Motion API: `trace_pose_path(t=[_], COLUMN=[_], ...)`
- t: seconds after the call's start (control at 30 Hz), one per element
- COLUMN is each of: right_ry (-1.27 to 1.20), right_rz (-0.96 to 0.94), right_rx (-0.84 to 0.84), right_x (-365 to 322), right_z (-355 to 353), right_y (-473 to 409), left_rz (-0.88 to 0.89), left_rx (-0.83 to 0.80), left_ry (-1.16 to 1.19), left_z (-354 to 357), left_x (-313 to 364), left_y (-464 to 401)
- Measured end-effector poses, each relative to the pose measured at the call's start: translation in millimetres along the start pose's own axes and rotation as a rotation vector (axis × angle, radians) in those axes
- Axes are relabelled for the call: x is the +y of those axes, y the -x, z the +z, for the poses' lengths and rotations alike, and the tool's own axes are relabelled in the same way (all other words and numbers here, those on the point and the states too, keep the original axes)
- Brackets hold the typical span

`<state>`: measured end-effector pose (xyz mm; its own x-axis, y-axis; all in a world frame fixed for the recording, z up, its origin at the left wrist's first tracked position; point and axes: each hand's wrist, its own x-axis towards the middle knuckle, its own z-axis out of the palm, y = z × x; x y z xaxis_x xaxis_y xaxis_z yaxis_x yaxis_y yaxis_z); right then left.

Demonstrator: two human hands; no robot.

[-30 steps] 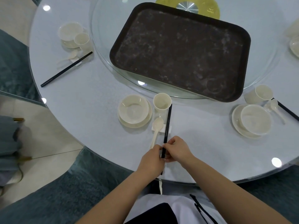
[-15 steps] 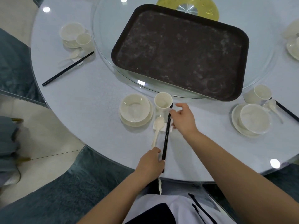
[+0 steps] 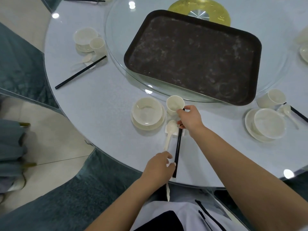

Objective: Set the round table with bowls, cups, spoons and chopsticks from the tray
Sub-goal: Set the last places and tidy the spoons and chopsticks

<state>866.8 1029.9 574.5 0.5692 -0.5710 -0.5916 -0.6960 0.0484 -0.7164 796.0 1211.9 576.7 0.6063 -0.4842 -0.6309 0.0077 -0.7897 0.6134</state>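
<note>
The dark brown tray (image 3: pixel 191 55) lies bare on the glass turntable (image 3: pixel 116 52). At the near setting a cream bowl (image 3: pixel 146 111) sits on a saucer, with a cup (image 3: pixel 175 104) to its right. A white spoon (image 3: pixel 170 132) and black chopsticks (image 3: pixel 177 147) lie on a small white rest (image 3: pixel 174 133). My right hand (image 3: pixel 190 119) pinches the chopsticks' far end beside the cup. My left hand (image 3: pixel 160 167) is at their near end, its thumb tip touching them from the left, fingers loosely curled.
A setting with bowl, cup, spoon and chopsticks (image 3: pixel 80 72) stands at the back left, another bowl and cup setting (image 3: pixel 268 124) at the right. A plate edge (image 3: pixel 305 50) shows far right. The round table's edge (image 3: pixel 116 160) curves just before my body.
My right hand slid up the chopsticks from their near end to the far end by the cup. My left hand stayed at the near end and loosened its pinch.
</note>
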Motion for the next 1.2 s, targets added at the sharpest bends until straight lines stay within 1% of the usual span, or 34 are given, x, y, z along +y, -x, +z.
trace_pose_path(t=[0.2, 0.37, 0.57, 0.73, 0.87, 1.03, 1.2], right_ry=[-0.075, -0.092, -0.045, -0.056, -0.077, -0.119, -0.165], right_rz=[0.016, -0.050, -0.148, -0.194, -0.226, -0.248, -0.255], right_rx=[0.065, 0.094, 0.093, 0.117, 0.056, 0.017, 0.015], right_x=[-2.3, -9.4, -5.3, 25.0, 61.2, 113.7, 143.4], right_z=[-33.5, -82.4, -156.6, -231.8, -282.5, -348.5, -394.0], right_y=[13.4, 36.9, 73.9, 115.9, 149.4, 189.1, 216.6], left_rz=[0.087, 0.202, 0.323, 0.390, 0.395, 0.346, 0.359], left_rx=[0.080, 0.167, 0.193, 0.153, 0.165, 0.171, 0.156], left_ry=[0.073, 0.211, 0.388, 0.421, 0.423, 0.449, 0.395], left_z=[-18.8, -35.9, -18.0, 38.6, 94.6, 172.1, 214.6], left_x=[23.7, 77.0, 145.8, 199.4, 229.3, 252.7, 276.9], left_y=[-2.2, -3.9, 8.3, 32.0, 56.4, 98.7, 123.7])
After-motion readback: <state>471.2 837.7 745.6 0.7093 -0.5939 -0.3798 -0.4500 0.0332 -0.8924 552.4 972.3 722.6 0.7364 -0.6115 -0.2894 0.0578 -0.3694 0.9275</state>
